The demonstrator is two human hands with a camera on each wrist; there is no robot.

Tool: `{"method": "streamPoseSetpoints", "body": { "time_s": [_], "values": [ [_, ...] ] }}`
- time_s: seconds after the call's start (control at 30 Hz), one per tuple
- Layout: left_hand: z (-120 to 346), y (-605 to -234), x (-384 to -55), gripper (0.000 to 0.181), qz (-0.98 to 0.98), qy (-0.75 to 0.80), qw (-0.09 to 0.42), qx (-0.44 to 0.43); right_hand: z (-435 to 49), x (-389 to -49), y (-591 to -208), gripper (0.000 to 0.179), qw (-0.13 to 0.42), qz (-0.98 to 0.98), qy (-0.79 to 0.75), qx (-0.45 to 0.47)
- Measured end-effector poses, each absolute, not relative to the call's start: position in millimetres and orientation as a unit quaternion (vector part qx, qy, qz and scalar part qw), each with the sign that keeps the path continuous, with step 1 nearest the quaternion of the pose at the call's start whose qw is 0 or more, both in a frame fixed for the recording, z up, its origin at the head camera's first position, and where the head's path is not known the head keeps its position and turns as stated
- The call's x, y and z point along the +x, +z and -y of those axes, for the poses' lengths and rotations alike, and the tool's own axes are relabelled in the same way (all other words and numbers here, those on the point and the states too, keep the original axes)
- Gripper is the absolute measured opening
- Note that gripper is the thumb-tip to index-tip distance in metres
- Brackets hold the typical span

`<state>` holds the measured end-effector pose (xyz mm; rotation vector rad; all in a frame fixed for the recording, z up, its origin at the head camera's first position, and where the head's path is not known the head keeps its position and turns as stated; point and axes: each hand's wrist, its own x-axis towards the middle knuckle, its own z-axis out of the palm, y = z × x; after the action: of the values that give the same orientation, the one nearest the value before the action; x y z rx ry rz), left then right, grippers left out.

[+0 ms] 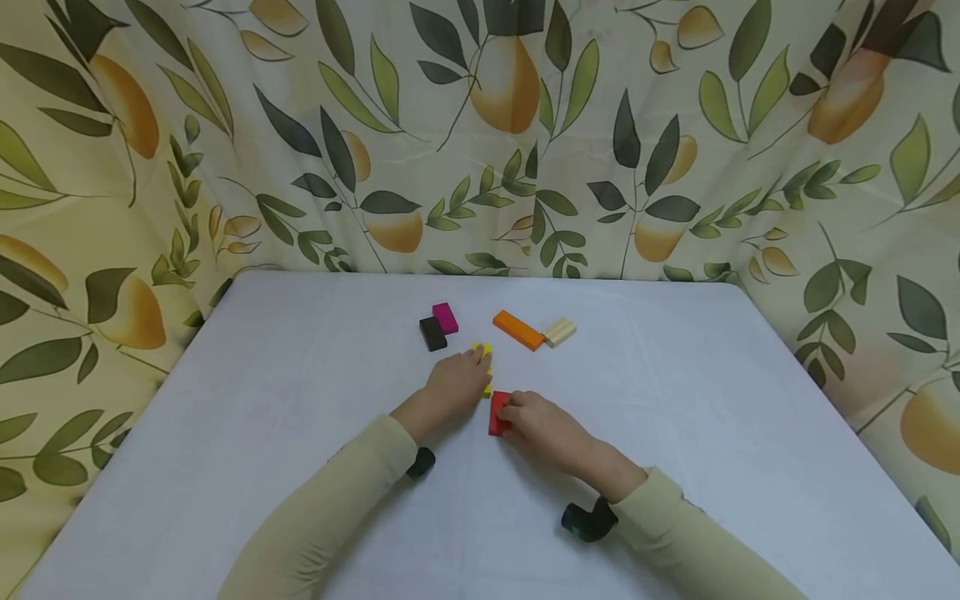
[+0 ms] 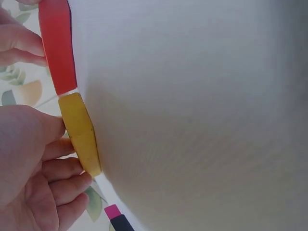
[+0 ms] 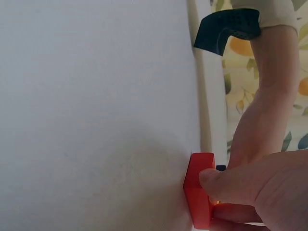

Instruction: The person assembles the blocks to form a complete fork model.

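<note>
My left hand point(image 1: 456, 382) pinches a yellow block point(image 1: 487, 389) at mid-table. In the left wrist view the thumb and fingertips lie along one side of that yellow block point(image 2: 82, 134). Nearer to me, the right hand point(image 1: 549, 429) grips a red block point(image 1: 497, 414). Its thumb presses on the red block point(image 3: 198, 192) in the right wrist view, with the other fingers partly hidden behind. The two blocks stand nearly end to end, with a narrow gap between them in the left wrist view.
Behind the left hand, a black block point(image 1: 432, 334) touches a magenta block point(image 1: 446, 317). Farther right, an orange block point(image 1: 518, 331) meets a cream block point(image 1: 560, 332) at its end. All lie on a white-covered table point(image 1: 300, 333) before a leaf-and-fruit patterned curtain point(image 1: 465, 233).
</note>
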<state>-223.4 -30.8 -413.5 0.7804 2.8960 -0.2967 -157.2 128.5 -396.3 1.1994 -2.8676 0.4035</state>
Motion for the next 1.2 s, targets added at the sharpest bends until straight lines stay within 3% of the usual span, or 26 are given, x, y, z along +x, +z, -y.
{"method": "streamPoseSetpoints", "body": {
  "time_s": [0.53,1.2],
  "values": [
    [39.2,-406.9,-226.2,0.049,-0.965,0.017,0.116,0.235,-125.8,-145.4,-400.1,0.023,0.011,0.902,0.122,0.413],
    [36.8,-406.7,-226.6,0.046,-0.968,0.007,0.106,0.225,-112.4,-149.6,-399.3,0.022,0.011,0.897,0.129,0.422]
  ]
}}
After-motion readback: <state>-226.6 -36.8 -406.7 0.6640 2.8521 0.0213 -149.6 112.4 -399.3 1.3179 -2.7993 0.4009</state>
